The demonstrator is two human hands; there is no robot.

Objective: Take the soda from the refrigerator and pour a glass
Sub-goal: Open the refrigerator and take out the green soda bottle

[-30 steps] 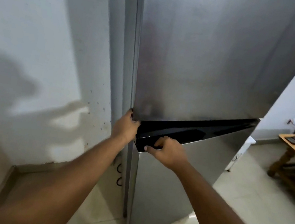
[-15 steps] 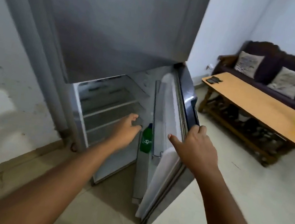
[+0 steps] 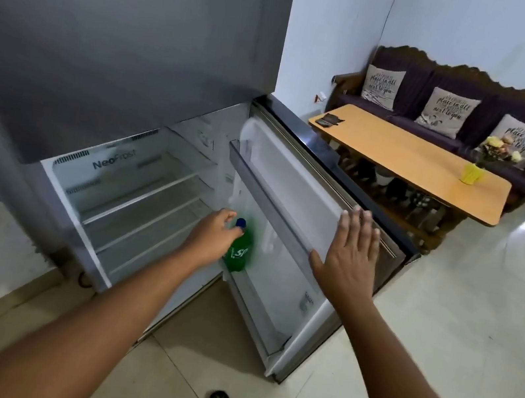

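While the lower refrigerator door (image 3: 291,203) stands wide open, the left hand (image 3: 212,239) is curled around the neck of the green soda bottle (image 3: 239,250), which is kept upright in the lower door bin, blue cap up. The right hand (image 3: 350,258) is spread flat, released, against the door's inner edge. Bare shelves (image 3: 139,199) are seen behind; a tabletop (image 3: 410,161) lies beyond.

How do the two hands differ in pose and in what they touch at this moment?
The left hand is curled around the neck of the green soda bottle in the fridge door; the right hand is flat, holding nothing. The left hand's fingers are bent; the right hand's fingers are straight and spread against the door's inner edge. Both hands reach forward on bare arms.
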